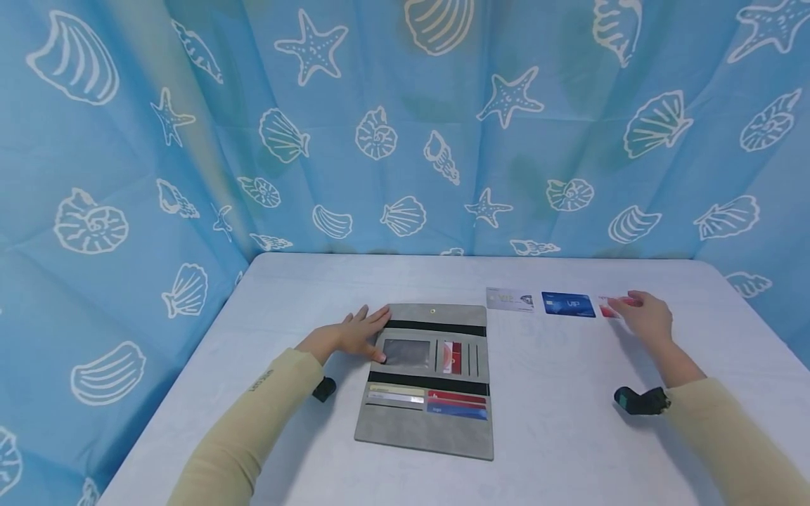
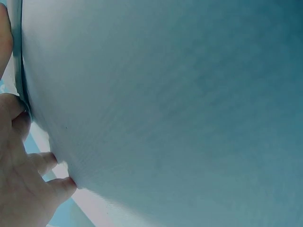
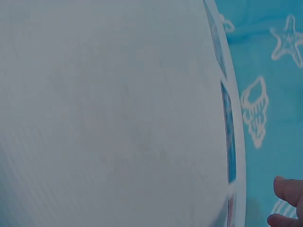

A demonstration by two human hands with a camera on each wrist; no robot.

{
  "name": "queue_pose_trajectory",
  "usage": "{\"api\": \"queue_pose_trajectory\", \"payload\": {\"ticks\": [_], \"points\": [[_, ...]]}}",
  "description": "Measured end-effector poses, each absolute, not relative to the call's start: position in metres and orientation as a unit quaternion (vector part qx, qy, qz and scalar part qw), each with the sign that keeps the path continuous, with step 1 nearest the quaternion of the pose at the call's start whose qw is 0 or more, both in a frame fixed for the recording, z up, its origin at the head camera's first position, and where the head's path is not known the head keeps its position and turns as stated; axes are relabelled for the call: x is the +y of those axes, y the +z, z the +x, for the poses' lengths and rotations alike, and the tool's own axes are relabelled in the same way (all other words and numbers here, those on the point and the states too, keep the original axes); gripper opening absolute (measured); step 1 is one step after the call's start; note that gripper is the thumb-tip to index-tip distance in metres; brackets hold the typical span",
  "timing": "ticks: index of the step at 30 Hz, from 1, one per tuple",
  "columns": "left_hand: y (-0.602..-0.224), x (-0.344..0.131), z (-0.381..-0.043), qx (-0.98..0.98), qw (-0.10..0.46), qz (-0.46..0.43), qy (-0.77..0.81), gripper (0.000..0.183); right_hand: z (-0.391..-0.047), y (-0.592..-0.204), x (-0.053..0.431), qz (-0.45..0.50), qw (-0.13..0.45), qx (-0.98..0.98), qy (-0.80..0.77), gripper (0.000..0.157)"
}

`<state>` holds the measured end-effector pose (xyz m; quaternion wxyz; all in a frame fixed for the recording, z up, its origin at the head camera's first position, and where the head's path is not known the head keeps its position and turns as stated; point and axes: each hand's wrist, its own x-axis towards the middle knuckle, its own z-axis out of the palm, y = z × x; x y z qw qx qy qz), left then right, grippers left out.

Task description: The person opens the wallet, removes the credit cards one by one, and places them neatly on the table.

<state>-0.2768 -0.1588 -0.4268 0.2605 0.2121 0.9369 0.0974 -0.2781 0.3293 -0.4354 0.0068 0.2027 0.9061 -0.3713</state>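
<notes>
From where I stand, the step looks like picking up the red-and-white card [image 1: 609, 309], which lies flat at the right end of a row on the worktop [image 1: 550, 422], beside the blue VIP card [image 1: 568, 304] and, beyond that, the silver VIP card [image 1: 510, 300]. The right hand [image 1: 653, 322] is at it, thumb and finger parted; I can't tell whether they touch it. A thin card on cloth would come up best by sliding one edge out against the thumb, then pinching its sides without bending it. The left hand [image 1: 354, 336] lies spread at the grey wallet [image 1: 424, 436], gripping nothing, thumb over its left edge; light pressure there should steady it.

The wallet lies unfolded near the middle, soft-looking, with two black bands, a snap stud [image 1: 433, 310] on the top flap and a window pocket [image 1: 408, 353]. Beige, silver, red and blue card edges peep from the lower slots; another red-and-white card [image 1: 452, 357] stands in an upper one.
</notes>
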Motion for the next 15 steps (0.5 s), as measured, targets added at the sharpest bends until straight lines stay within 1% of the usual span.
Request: {"api": "queue_pose_trajectory", "payload": {"ticks": [5,11,12,15], "points": [[-0.425,-0.159,-0.276,0.936,0.262,0.213,0.102,0.095,-0.267,-0.431,0.301,0.128,-0.005,0.914,-0.384,0.068],[-0.425,-0.159,-0.277,0.936,0.261,0.214,0.100,0.095,-0.261,-0.432,0.270,0.058,-0.008,0.925,-0.376,0.074],[-0.426,-0.159,-0.277,0.936,0.261,0.213,0.099,0.095,-0.264,-0.438,0.268,0.042,-0.017,0.928,-0.370,0.074],[-0.427,-0.159,-0.277,0.937,0.260,0.210,0.101,0.095,-0.261,-0.437,0.250,0.013,-0.022,0.929,-0.368,0.067]]}}
